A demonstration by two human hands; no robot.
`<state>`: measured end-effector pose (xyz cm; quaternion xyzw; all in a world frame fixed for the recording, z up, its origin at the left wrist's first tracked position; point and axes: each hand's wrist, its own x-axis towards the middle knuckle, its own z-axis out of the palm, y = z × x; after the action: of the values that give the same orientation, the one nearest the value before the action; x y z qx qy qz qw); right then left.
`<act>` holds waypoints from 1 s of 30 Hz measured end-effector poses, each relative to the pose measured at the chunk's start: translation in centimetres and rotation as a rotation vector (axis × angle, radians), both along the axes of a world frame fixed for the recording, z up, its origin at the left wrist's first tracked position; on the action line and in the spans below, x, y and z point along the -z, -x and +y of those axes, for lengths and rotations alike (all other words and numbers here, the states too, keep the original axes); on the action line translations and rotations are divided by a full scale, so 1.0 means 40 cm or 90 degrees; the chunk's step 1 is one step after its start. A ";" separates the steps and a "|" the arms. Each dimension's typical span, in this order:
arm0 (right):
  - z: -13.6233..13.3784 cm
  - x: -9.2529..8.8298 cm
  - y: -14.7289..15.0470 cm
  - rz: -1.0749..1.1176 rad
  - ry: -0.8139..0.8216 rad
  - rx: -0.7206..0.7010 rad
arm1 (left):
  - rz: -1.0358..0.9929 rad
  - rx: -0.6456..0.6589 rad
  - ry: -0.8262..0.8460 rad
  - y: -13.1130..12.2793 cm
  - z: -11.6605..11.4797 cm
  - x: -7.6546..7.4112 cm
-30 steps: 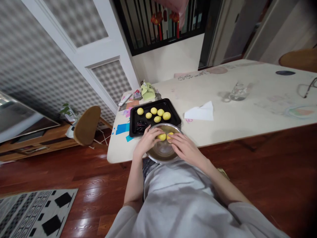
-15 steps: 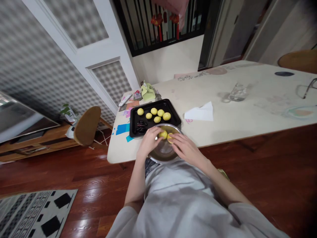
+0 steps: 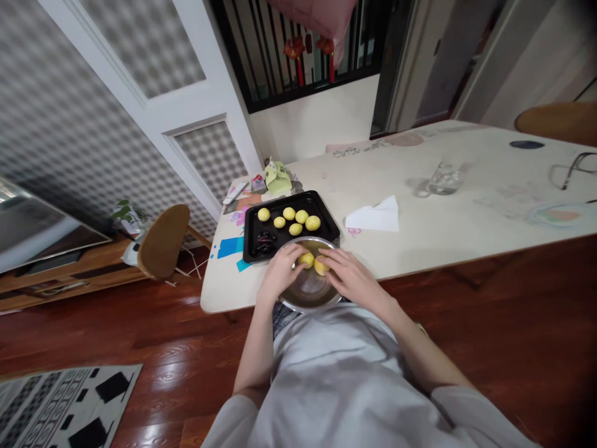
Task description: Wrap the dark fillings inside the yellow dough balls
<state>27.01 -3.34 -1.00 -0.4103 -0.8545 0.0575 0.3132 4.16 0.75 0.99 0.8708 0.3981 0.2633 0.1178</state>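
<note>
A metal bowl [image 3: 305, 297] sits at the table's near edge, in front of me. Both hands are over it, each pinching a yellow dough piece. My left hand [image 3: 281, 272] is closed on the left yellow dough piece [image 3: 306, 259]. My right hand [image 3: 352, 279] is closed on the right yellow dough piece [image 3: 320, 267]. The two pieces lie close together, nearly touching. Just behind the bowl lies a black baking tray [image 3: 321, 208] with several yellow dough balls [image 3: 295, 219] and a dark clump [image 3: 265, 239] at its left end.
A white napkin [image 3: 374, 216] lies right of the tray, a glass [image 3: 441, 178] farther right, glasses [image 3: 571, 169] at the far right. Green packaging [image 3: 277, 176] and small items sit behind the tray. A wooden chair [image 3: 163, 242] stands left of the table.
The view has shifted slightly. Both hands stay over the bowl, working the dough; the pieces have moved a little lower in the bowl.
</note>
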 end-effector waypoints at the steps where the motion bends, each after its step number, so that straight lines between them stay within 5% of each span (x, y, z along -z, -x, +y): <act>1: 0.008 -0.005 -0.004 -0.011 0.001 0.007 | 0.003 0.000 -0.003 0.001 -0.002 -0.002; 17: 0.056 -0.034 -0.013 -0.023 -0.027 0.011 | 0.042 -0.042 0.006 0.024 -0.022 -0.017; 23: 0.235 -0.028 -0.014 0.048 -0.038 0.029 | 0.030 -0.059 0.014 0.022 -0.025 -0.019; 30: 0.426 -0.038 0.029 -0.146 0.017 0.053 | 0.016 -0.108 0.020 0.007 -0.031 -0.014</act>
<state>25.83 13.72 0.52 -0.4532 -0.8662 0.0087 0.2104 3.88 -0.50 1.55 0.8351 0.4762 0.2551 0.1038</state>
